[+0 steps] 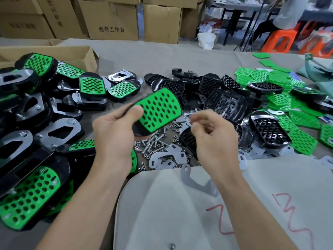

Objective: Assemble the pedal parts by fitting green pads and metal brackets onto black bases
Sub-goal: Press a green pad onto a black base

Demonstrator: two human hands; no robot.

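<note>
My left hand [115,130] grips a black pedal base with a green perforated pad [160,110] fitted on top, held tilted above the table. My right hand [214,136] hovers beside it with fingers pinched together; something small may be between the fingertips, but motion blur hides it. Under my hands lie loose bolts and nuts [153,143] and flat metal brackets [169,157]. One grey bracket [196,184] rests on the white cloth near my right wrist. Bare black bases [225,103] are piled at centre right, loose green pads [304,141] at the right.
Finished pedals [30,195] with green pads and metal brackets are heaped along the left. An open cardboard box [72,55] sits at the back left, stacked cartons [111,20] behind it. A white cloth [225,213] with red marks covers my lap at the front.
</note>
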